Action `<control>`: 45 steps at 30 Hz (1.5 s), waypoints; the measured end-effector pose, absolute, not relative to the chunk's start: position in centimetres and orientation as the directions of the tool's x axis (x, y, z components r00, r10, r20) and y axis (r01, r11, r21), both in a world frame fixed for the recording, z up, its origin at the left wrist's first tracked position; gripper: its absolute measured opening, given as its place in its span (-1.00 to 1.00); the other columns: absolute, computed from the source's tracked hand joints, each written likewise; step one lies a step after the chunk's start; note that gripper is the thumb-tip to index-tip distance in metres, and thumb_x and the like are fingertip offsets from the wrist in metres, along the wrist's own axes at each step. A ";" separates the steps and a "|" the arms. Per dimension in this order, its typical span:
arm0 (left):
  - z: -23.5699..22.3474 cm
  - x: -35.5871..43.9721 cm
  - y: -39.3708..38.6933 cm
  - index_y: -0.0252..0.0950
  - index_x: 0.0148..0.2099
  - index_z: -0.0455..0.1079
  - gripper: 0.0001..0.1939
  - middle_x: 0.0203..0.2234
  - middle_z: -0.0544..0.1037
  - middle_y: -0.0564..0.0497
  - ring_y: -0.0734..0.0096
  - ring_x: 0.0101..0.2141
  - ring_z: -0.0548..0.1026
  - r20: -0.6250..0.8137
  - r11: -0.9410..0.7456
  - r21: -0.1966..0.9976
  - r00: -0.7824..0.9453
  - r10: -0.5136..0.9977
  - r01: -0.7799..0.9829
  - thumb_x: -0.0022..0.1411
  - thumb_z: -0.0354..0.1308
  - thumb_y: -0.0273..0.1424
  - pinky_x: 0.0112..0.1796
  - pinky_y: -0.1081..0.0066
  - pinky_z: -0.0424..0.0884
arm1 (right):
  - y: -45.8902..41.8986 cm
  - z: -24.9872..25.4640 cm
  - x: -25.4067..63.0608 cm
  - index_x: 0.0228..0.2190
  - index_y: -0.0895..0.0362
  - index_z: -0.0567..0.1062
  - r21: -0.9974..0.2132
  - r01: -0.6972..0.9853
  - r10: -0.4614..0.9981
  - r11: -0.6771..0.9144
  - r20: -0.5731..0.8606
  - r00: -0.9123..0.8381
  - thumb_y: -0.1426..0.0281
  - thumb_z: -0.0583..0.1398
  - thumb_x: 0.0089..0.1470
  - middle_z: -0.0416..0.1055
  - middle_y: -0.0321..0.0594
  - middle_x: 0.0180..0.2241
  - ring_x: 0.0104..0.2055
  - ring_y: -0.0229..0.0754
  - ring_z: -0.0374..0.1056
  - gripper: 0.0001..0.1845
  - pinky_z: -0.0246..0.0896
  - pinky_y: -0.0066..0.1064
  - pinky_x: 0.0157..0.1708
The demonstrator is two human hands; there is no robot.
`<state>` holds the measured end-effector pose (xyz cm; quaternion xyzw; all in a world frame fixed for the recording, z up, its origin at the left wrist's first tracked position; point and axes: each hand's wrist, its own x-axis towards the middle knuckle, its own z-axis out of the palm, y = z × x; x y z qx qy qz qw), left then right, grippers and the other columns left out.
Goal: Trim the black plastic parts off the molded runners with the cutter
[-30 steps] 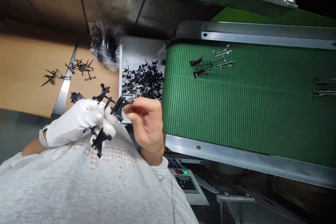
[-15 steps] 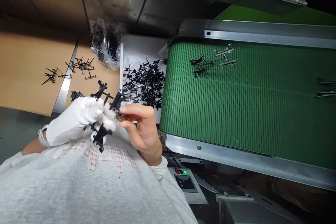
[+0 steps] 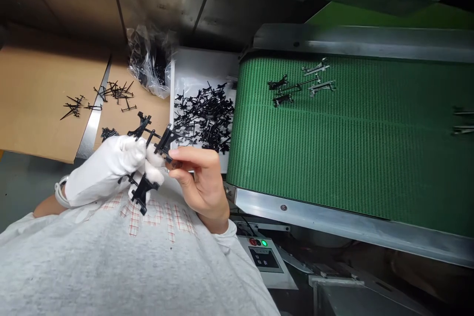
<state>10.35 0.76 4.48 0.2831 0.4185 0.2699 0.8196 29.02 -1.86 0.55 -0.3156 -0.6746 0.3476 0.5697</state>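
In front of my chest, my left hand (image 3: pixel 111 168), in a white glove, is closed around a branched black plastic moulding (image 3: pixel 163 140). Arms with bracket-like ends stick out above and below the glove. The fingers hide the moulding's middle. My bare right hand (image 3: pixel 202 182) reaches in from the right, thumb and forefinger closed at the lower end of the upper right bracket. A small dark bit shows between those fingertips, too small to make out. Behind the hands, a white tray (image 3: pixel 200 61) bears a heap of similar black plastic pieces (image 3: pixel 213 116).
A green conveyor belt (image 3: pixel 333 158) with metal side rails runs off to the right, carrying another branched moulding (image 3: pixel 296 88). Thin black pieces (image 3: pixel 118 91) lie on cardboard (image 3: pixel 40 94) at left, beside a clear plastic bag (image 3: pixel 148 64). Below the belt is a control box (image 3: pixel 272 261).
The view has shifted slightly. Both hands keep almost the same place and hold on the moulding; the right thumb and forefinger have moved only a trace.
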 end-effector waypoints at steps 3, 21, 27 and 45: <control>4.5 10.3 0.8 -0.32 -0.55 0.45 -0.52 -0.63 0.56 0.07 0.48 -0.68 0.49 -0.543 0.705 0.679 0.505 0.671 -0.207 -0.04 0.50 -0.02 -0.69 0.56 0.43 | -1.7 0.5 29.0 0.11 -0.06 0.35 -0.825 0.015 0.817 0.564 0.556 -0.154 0.36 0.15 0.37 0.49 -0.29 -0.15 -0.28 -0.34 0.52 -0.69 0.54 -0.53 -0.31; 6.5 12.4 1.2 -0.34 -0.53 0.51 -0.51 -0.70 0.52 0.12 0.60 -0.65 0.43 -0.518 0.602 0.742 0.316 0.795 -0.297 -0.19 0.55 -0.02 -0.62 0.63 0.38 | -2.8 0.8 28.8 0.15 -0.01 0.27 -0.830 0.027 0.807 0.558 0.534 -0.254 0.37 0.15 0.37 0.57 -0.26 -0.18 -0.27 -0.23 0.57 -0.64 0.58 -0.38 -0.32; 6.5 12.4 1.2 -0.35 -0.56 0.46 -0.46 -0.70 0.54 0.12 0.57 -0.65 0.48 -0.587 0.641 0.717 0.261 0.767 -0.272 -0.28 0.59 -0.03 -0.63 0.64 0.42 | -3.1 1.1 28.6 0.13 -0.02 0.28 -0.832 0.055 0.816 0.552 0.526 -0.241 0.37 0.15 0.36 0.56 -0.26 -0.16 -0.23 -0.24 0.58 -0.65 0.58 -0.39 -0.29; 6.5 12.7 1.5 -0.35 -0.54 0.49 -0.50 -0.70 0.55 0.13 0.58 -0.71 0.45 -0.582 0.648 0.703 0.289 0.761 -0.291 -0.28 0.61 -0.08 -0.69 0.62 0.41 | -3.3 1.2 28.9 0.09 0.00 0.30 -0.882 0.045 0.854 0.469 0.441 -0.276 0.32 0.12 0.38 0.47 -0.23 -0.12 -0.32 -0.30 0.49 -0.72 0.54 -0.44 -0.35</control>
